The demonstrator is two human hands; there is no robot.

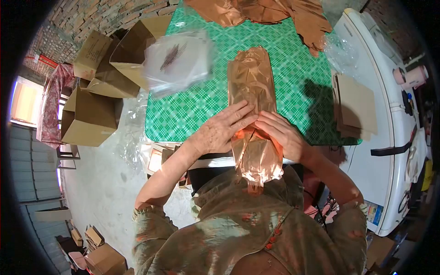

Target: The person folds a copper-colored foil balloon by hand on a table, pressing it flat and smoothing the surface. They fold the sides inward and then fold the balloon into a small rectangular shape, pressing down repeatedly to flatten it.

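Copper cloth (253, 110) lies lengthwise on the table (192, 110), its lower end hanging off the near edge toward the person's lap. Left hand (223, 128) & right hand (282, 135) press flat on it near that edge, fingers spread, not clenched, fingertips meeting at the fold.

Risk: cloth looks slick, so the overhanging part could drag it off the near edge if pressure eases; fold may slip crooked. Clear bag (176, 59) near the far left corner is blurred. Cloth pile (261, 11) at the far edge is cut off; can't tell what lies under the palms.
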